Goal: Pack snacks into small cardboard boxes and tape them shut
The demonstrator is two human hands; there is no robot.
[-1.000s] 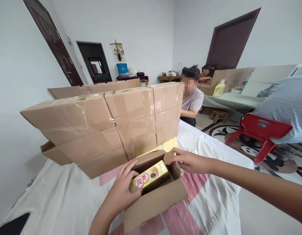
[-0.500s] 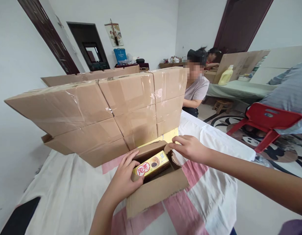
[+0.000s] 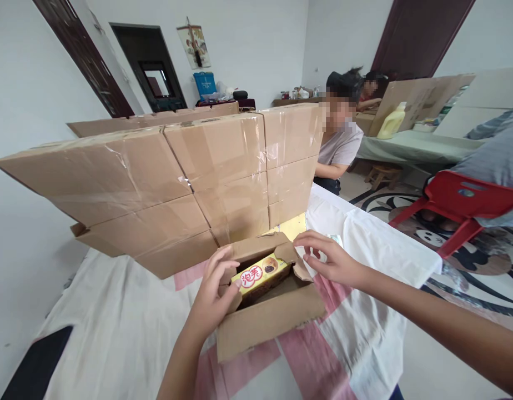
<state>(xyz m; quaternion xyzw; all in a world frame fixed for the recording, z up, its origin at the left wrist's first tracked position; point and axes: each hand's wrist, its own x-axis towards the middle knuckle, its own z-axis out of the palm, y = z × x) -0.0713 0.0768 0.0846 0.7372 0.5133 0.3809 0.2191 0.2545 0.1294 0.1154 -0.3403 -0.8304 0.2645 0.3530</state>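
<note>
An open carton (image 3: pixel 270 322) is placed on a white and pink cloth (image 3: pixel 119 311), and inside it a yellow box (image 3: pixel 260 276) with red characters is seen. The left hand (image 3: pixel 210 291) is held with spread fingers at the left end of the carton, its thumb being placed by the box's corner. The right hand (image 3: pixel 329 258) is held, with bent fingers, near the torn right flap (image 3: pixel 302 271). Behind, taped cardboard (image 3: pixel 223 183) is seen, and a person (image 3: pixel 340 139) is partly hidden by it.

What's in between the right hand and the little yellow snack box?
In the head view, the brown end flap of the open cardboard box lies between the right hand and the yellow snack box.
</note>
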